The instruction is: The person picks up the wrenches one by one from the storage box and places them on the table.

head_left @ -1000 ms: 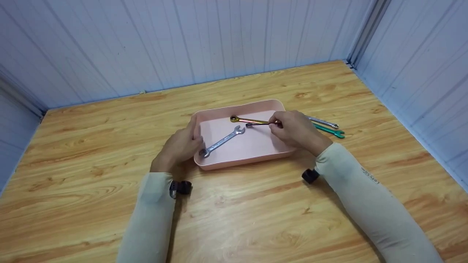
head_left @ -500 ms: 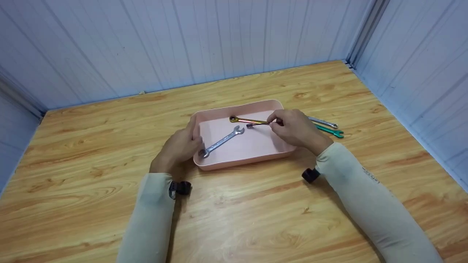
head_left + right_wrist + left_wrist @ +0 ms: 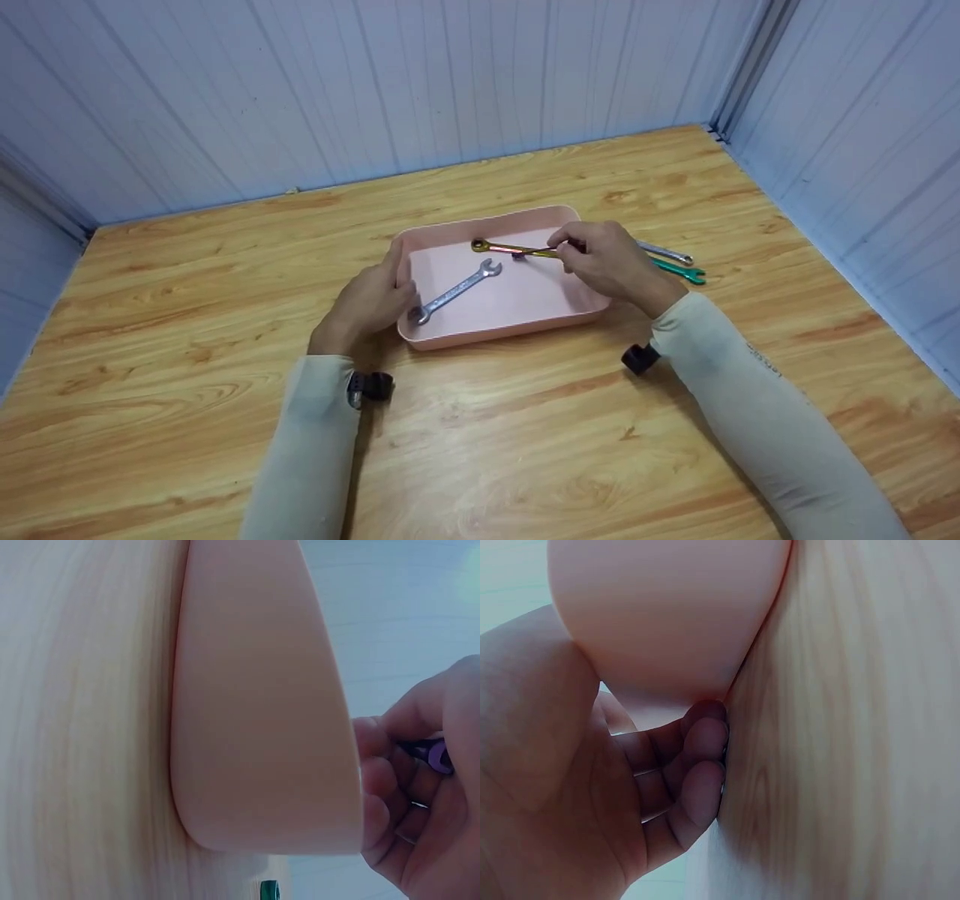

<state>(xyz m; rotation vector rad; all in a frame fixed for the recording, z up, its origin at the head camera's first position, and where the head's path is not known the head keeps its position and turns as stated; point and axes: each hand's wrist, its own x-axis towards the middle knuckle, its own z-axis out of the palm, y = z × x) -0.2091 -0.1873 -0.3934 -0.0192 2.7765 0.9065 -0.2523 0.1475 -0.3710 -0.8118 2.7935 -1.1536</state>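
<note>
- Right hand point(image 3: 606, 259), center right of the head view: grip pinches a purple wrench point(image 3: 437, 756) above the right part of the tray point(image 3: 517, 300). Its near end appears in the right wrist view; most of the rest is covered by the fingers.
- Far end of the purple wrench: crosses the gold wrench point(image 3: 504, 247) in the head view; contact between the two cannot be determined.
- Gold wrench: inside the tray, ring end to the left; the other end is hidden behind the right hand.
- Left hand point(image 3: 367, 300): grip clasps the left wall of the tray — curled fingers show outside the wall in the left wrist view.
- Silver wrench point(image 3: 457, 290): inside the tray, lower end in the lower-left corner.
- Green wrench point(image 3: 679, 271) and thin silver wrench point(image 3: 666, 251): on the bench point(image 3: 495, 442), right of the tray; left ends masked by the right hand.
- Clearances: bench surface extends from the tray to the bottom of the frame, between the forearms. Tray rim stands well apart from the wall panels point(image 3: 450, 90) at the top.
- Markings: silver wrench shank and right sleeve point(image 3: 757, 405) carry lettering — too small to read.
</note>
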